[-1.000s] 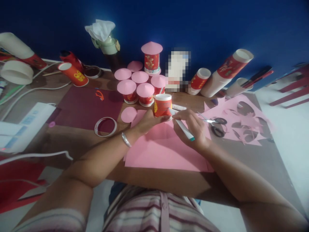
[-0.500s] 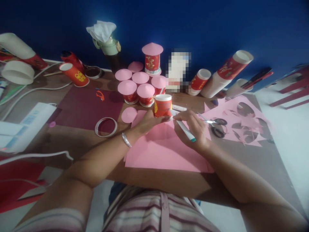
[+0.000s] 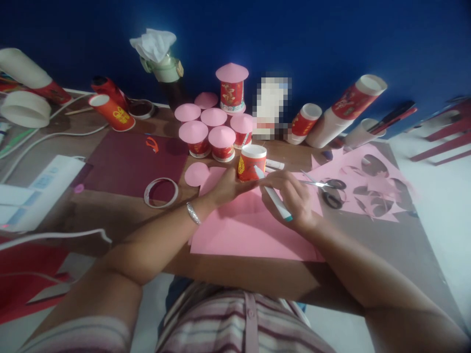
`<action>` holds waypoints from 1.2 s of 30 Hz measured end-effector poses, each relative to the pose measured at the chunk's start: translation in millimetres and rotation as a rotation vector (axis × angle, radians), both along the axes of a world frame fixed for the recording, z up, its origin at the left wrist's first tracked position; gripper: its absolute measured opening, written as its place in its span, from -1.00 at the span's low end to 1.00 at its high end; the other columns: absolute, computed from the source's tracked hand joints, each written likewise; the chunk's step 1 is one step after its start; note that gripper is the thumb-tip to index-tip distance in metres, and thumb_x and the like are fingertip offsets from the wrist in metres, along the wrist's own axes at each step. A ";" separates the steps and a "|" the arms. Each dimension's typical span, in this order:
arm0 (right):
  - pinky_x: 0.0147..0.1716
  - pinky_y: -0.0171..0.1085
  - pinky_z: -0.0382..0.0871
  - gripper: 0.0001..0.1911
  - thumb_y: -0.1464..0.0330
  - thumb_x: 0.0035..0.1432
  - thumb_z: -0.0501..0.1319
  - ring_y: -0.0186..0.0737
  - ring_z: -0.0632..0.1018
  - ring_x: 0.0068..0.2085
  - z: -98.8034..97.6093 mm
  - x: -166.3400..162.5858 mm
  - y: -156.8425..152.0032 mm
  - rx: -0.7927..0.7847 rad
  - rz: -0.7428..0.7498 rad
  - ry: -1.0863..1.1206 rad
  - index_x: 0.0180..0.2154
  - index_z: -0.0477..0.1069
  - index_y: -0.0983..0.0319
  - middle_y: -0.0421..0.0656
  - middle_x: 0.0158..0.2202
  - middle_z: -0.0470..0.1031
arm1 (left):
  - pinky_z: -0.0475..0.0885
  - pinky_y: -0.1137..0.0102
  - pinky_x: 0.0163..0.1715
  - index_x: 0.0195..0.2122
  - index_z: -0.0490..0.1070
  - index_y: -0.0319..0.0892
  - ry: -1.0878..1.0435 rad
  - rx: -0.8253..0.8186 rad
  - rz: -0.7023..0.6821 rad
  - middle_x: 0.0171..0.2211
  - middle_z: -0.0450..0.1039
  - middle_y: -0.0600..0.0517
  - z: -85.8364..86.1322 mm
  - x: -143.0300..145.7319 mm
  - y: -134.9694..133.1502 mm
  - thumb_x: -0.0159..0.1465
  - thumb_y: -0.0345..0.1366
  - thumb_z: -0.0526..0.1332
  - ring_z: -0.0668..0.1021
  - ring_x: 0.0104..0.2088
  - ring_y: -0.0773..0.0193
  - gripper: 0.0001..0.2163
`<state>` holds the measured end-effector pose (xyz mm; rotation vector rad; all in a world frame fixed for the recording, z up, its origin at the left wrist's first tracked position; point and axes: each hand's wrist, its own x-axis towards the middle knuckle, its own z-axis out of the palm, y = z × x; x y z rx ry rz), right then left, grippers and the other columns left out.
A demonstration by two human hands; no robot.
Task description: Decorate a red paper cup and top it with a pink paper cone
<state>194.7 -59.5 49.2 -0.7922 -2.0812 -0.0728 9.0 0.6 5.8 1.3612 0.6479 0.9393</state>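
Note:
My left hand point(image 3: 230, 188) is closed around the lower left of a red paper cup point(image 3: 247, 165) with a white rim and yellow print. The cup is upright above a stack of pink paper sheets point(image 3: 250, 235). A white marker pen point(image 3: 277, 203) with a teal end slants through the closed fingers of my right hand point(image 3: 296, 198). The pen's pale tip lies over the cup's front; whether it touches cannot be told. Behind stand several red cups under pink cone tops point(image 3: 222, 137). Left of the cup lies a pink paper disc point(image 3: 197, 174).
Scissors point(image 3: 333, 193) rest on cut pink scraps point(image 3: 382, 176) at right. A tape roll point(image 3: 161, 192) overlaps a maroon sheet point(image 3: 121, 171) at left. Stacked cups point(image 3: 348, 110) lean near the blue wall, and an orange-red cup point(image 3: 112, 113) stands back left.
The cup has shifted slightly right and turned a little, its yellow print showing at the left. The pen has moved slightly left and up, its tip now over the cup's front.

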 end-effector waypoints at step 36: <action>-0.27 -0.18 0.59 -0.71 0.57 0.28 0.19 -0.13 0.64 -0.20 -0.2 3.7 2.6 0.005 -0.041 -0.067 0.01 0.38 0.25 -0.03 -0.20 0.60 | 0.47 0.25 -0.09 -0.11 0.44 -0.13 -0.031 -0.116 0.065 -0.19 0.50 0.01 -3.2 0.7 2.0 0.11 -0.05 0.49 0.54 -0.14 0.15 -0.57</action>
